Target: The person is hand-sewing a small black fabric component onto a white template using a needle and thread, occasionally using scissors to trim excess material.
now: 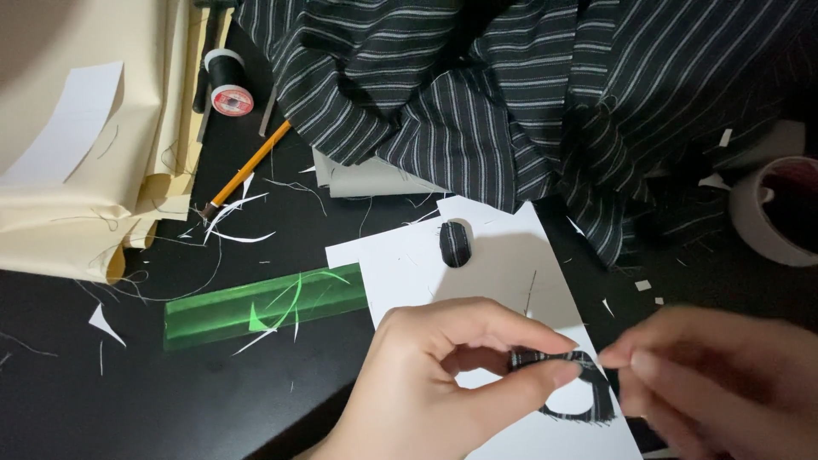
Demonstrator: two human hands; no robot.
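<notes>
Our left hand pinches a small curved strip of striped fabric between thumb and forefinger, low over a white sheet of paper. Our right hand is blurred; its fingertips come together just beside the strip's right end, and we cannot tell whether they grip it.

Just above our left hand, on the same paper, lies a small oval fabric piece, apart from the strip. Beyond it a big heap of striped cloth fills the far side and spills down toward our right hand, closing off that way. Above our right hand, at the edge of view, sits a roll of tape.

To the left of our left hand a green ruler lies flat on the black table, strewn with paper slivers and threads. Farther up-left are a pencil, a spool of black thread and folded cream cloth with a white paper strip on it. The roomiest bare stretch of table lies below the ruler, to the left of our left hand.
</notes>
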